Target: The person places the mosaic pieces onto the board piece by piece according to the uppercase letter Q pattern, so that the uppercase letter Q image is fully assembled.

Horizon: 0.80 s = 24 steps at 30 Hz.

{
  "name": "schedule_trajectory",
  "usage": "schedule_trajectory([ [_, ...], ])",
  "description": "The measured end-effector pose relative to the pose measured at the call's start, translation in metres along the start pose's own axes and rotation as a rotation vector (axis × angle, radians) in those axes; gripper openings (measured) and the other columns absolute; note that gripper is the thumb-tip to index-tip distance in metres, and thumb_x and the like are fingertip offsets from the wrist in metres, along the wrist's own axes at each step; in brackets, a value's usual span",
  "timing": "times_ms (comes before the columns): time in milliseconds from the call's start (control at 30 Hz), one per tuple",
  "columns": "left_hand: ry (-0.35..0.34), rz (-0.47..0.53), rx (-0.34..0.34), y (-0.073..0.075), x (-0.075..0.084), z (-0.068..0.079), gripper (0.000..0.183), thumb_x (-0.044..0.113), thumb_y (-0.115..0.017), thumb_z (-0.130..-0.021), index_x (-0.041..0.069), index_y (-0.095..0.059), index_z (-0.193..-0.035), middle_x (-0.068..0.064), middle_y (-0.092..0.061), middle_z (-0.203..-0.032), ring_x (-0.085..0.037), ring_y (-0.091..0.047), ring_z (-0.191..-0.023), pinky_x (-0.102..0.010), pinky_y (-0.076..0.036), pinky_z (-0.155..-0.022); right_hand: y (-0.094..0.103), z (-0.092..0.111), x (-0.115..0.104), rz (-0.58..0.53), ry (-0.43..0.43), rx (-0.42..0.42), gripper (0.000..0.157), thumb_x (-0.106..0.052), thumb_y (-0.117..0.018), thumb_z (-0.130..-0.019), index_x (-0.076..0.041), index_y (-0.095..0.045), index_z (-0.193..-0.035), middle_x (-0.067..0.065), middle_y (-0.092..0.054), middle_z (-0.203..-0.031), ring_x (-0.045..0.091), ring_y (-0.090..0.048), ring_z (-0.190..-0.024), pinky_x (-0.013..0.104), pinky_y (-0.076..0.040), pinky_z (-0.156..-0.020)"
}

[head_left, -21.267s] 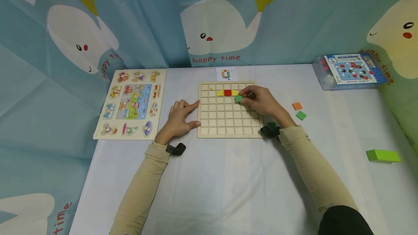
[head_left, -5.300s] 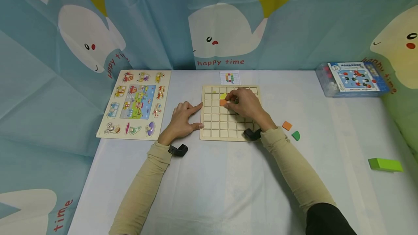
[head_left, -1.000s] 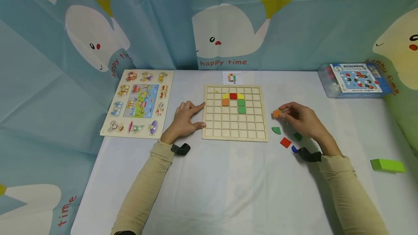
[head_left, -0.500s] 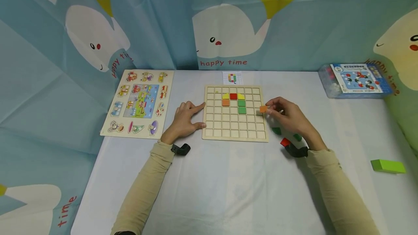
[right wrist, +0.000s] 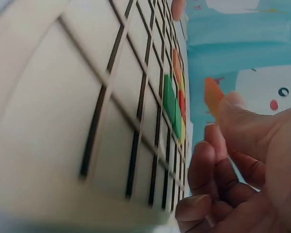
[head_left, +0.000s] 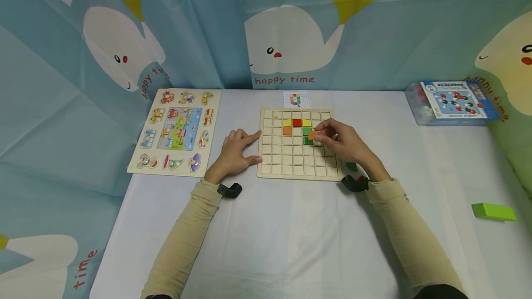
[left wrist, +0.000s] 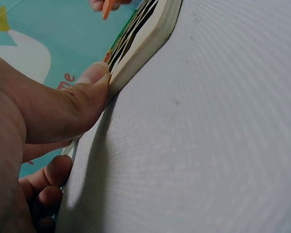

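Observation:
A wooden grid board (head_left: 274,170) lies on the table. Set in its cells are an orange tile (head_left: 287,131), a red tile (head_left: 297,122), two yellow pieces (head_left: 287,122) and two green tiles (head_left: 306,131). Thumb and index finger of my left hand (head_left: 233,157) stretch apart and touch the board's left edge; in the left wrist view the thumb (left wrist: 72,109) presses that edge. Between thumb and fingertips, my right hand (head_left: 342,141) pinches an orange square tile (head_left: 312,135). The right wrist view shows this tile (right wrist: 213,94) raised above the board.
Right of the board, a green piece (head_left: 351,166) and a red one (head_left: 362,179) are partly hidden by the right wrist. A pattern card (head_left: 295,99) lies behind the board. A picture puzzle (head_left: 174,128), a boxed set (head_left: 453,103) and a green block (head_left: 493,212) stand farther out.
Over the last second my right hand has carried the orange tile leftward from the table to over the board. Earlier, green and orange tiles were added to the grid. The left hand stays put.

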<state>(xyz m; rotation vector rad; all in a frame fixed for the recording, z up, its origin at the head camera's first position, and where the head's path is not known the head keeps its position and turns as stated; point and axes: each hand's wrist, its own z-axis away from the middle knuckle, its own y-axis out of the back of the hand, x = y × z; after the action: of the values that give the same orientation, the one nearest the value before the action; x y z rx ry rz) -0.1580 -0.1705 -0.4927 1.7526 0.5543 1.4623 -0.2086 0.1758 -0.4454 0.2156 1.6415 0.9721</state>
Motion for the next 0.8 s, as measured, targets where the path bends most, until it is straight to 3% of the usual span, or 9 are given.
schedule_trajectory([
  [167, -0.004, 0.005, 0.0, -0.001, -0.001, 0.0, 0.083, 0.032, -0.087, -0.087, 0.017, -0.05, -0.16, -0.008, -0.048, -0.105, -0.024, -0.036, -0.096, -0.04, -0.027, -0.091, -0.011, -0.012, -0.007, 0.017, 0.025, -0.055, 0.027, -0.02, -0.066, -0.106, 0.0, -0.064, -0.124, 0.013, -0.066, -0.104, 0.024, -0.063, -0.094, 0.024, -0.047, -0.08],
  [333, -0.008, 0.01, 0.0, 0.0, -0.001, 0.0, 0.083, 0.033, -0.088, -0.087, 0.017, -0.05, -0.16, -0.008, -0.048, -0.105, -0.024, -0.037, -0.097, -0.04, -0.027, -0.091, -0.021, -0.02, -0.013, 0.031, 0.081, -0.056, 0.025, -0.015, -0.069, -0.104, 0.003, -0.066, -0.12, 0.012, -0.065, -0.099, 0.023, -0.061, -0.088, 0.025, -0.047, -0.079],
  [800, -0.003, 0.01, -0.005, 0.002, 0.001, 0.0, 0.083, 0.032, -0.088, -0.087, 0.017, -0.05, -0.16, -0.008, -0.048, -0.105, -0.025, -0.037, -0.098, -0.039, -0.026, -0.091, -0.037, -0.031, -0.025, 0.097, 0.09, -0.078, 0.021, -0.01, -0.072, -0.101, 0.005, -0.07, -0.116, 0.014, -0.069, -0.098, 0.024, -0.062, -0.085, 0.034, -0.05, -0.078],
])
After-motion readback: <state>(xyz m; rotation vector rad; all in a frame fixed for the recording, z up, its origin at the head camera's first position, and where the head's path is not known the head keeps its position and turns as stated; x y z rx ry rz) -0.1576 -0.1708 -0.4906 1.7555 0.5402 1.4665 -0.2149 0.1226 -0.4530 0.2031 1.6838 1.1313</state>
